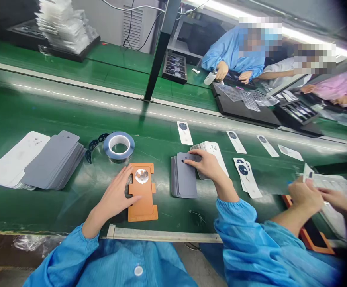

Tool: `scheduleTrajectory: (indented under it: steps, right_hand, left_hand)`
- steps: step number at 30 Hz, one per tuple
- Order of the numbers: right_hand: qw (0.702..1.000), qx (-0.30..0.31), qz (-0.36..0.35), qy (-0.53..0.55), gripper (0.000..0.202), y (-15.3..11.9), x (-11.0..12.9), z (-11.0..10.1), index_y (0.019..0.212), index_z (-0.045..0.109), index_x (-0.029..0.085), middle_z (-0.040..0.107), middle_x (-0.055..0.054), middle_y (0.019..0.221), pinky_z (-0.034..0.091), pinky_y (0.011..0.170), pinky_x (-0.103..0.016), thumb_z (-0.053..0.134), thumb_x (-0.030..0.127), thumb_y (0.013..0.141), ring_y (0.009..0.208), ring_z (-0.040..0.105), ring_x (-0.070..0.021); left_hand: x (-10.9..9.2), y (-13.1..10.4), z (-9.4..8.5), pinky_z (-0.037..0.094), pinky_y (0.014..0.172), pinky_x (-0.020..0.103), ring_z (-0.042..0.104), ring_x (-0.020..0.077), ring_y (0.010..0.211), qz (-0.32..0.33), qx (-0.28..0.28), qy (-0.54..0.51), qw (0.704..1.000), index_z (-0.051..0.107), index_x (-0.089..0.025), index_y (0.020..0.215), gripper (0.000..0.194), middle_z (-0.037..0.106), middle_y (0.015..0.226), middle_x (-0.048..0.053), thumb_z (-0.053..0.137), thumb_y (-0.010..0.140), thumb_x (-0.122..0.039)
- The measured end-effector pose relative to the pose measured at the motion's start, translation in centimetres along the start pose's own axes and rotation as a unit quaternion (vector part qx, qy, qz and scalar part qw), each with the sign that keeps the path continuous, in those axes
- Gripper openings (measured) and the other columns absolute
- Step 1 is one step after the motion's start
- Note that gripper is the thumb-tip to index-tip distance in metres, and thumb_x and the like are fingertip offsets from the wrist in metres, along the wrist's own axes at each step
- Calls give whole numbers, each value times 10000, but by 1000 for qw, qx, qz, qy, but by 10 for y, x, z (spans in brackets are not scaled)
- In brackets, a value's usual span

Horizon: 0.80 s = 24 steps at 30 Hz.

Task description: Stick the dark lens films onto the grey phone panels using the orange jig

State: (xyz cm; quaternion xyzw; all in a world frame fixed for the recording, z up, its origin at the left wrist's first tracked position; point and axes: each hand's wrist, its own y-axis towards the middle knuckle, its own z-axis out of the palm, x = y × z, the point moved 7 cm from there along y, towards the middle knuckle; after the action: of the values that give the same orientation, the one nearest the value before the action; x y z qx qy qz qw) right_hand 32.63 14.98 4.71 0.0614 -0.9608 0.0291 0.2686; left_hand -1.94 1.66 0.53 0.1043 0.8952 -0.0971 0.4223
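My left hand (pixel 117 191) rests at the left edge of an orange fixture (pixel 142 199). Its fingers are stretched out and the thumb lies over the fixture's face. A clear round piece with camera cut-outs (pixel 142 175) sits near the fixture's top. My right hand (pixel 206 162) has thumb and forefinger on the upper corner of the top grey phone-back sheet (pixel 187 179), which lies on a stack of like sheets. Partly under that hand stands a stack of white phone-back sheets (pixel 216 151).
A blue tape roll (pixel 119 145) stands beyond the fixture, with dark camera-shaped stickers trailing leftward. Further left are grey sheets (pixel 53 159) and white sheets (pixel 18 157). White cards (pixel 247 179) lie at right, near a co-worker's hands (pixel 306 197). A dark post (pixel 158 52) rises behind.
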Motion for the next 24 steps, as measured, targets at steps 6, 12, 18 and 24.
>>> scheduleTrajectory:
  steps: [6,12,18,24]
  right_hand:
    - [989,5,34,143,406,-3,7,-19,992,723,196,776,-99,984,567,756,-400,812,508,749,881,719,-280]
    - [986,-9,47,162,494,3,1,-14,1099,757,186,785,-102,971,589,758,-409,803,534,752,888,729,-279]
    - [973,-79,21,217,365,-11,32,-42,965,800,210,789,-88,1014,623,842,-425,871,457,707,939,740,-278]
    - [932,-26,10,360,345,-36,116,14,967,774,194,792,-68,894,651,733,-356,874,418,723,801,762,-228]
  left_hand:
    - [1,0,-2,296,1256,550,242,346,1565,-7,1,-10,1000,224,-282,1620,981,264,1699,103,765,821,-461]
    - [2,1,-4,318,1243,549,312,351,1539,5,-12,-35,999,248,-266,1616,981,313,1677,128,774,811,-457]
    - [4,1,-6,310,1249,543,304,350,1542,-14,-2,-39,999,242,-253,1624,990,306,1681,116,742,824,-552]
    - [2,0,-6,242,1263,567,196,363,1575,3,24,-41,999,192,-229,1645,897,222,1709,119,568,936,-628]
